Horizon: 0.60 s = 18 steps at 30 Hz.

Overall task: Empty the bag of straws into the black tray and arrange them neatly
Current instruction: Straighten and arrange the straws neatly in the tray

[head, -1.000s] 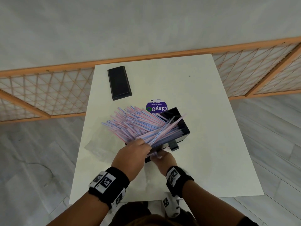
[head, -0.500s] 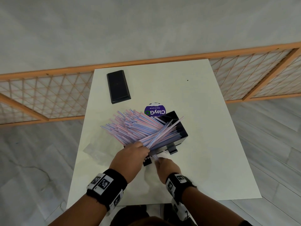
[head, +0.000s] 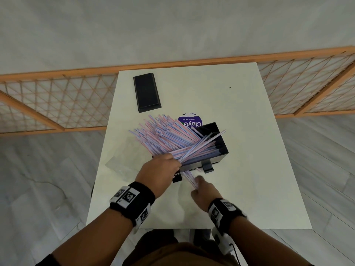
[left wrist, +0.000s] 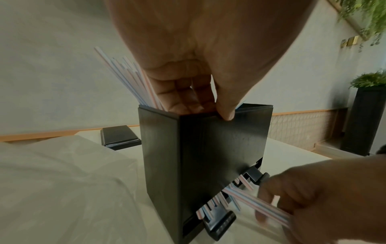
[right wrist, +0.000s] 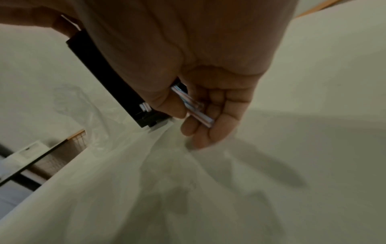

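The black tray (head: pixel 221 148) is a tall open box standing mid-table, with a big fan of pink and blue striped straws (head: pixel 169 135) leaning out of it to the left. My left hand (head: pixel 161 169) grips its near rim, fingers (left wrist: pixel 183 97) inside against the straws and thumb outside. My right hand (head: pixel 203 191) pinches a few straws (left wrist: pixel 256 204) that stick out of the slot at the tray's front foot (left wrist: pixel 219 224). Their ends lie across my right fingers (right wrist: pixel 208 132). The clear plastic bag (head: pixel 123 160) lies crumpled and flat on the table at the left.
A black lid (head: pixel 147 92) lies at the table's far left. A round purple ClayGo label (head: pixel 190 120) shows behind the tray. The white table (head: pixel 249 179) is small, and an orange lattice fence (head: pixel 57 104) runs behind it.
My right hand has drawn back toward the table's near edge, pulling a few straws out through the bottom slot. The left hand has kept its grip on the rim.
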### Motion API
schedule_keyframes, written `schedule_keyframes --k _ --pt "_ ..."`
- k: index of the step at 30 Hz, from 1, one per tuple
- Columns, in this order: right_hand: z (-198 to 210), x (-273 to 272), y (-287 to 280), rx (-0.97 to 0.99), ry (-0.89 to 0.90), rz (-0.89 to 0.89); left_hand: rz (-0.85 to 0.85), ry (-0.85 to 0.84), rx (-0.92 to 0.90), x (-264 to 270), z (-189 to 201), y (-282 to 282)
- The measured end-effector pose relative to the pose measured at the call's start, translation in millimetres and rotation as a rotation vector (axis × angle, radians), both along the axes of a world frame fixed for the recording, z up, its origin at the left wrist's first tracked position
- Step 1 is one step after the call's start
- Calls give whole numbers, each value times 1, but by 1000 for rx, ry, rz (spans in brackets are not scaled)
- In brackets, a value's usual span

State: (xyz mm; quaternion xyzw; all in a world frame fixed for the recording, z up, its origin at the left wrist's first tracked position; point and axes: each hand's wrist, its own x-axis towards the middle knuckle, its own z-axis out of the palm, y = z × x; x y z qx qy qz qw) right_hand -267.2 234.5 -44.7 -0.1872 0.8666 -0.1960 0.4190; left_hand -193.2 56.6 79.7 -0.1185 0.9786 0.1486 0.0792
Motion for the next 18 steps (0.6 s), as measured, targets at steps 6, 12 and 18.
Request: schedule_keyframes --k 6,12,18 --pt "-2 -7 -17 -97 -31 -161 -8 -5 0 0 -1 1" --pt "0 -2 -30 -237 -155 -420 -2 15 7 1 -4 0" --pt "-2 -6 -52 -200 -191 -280 0 16 18 2 -4 0"
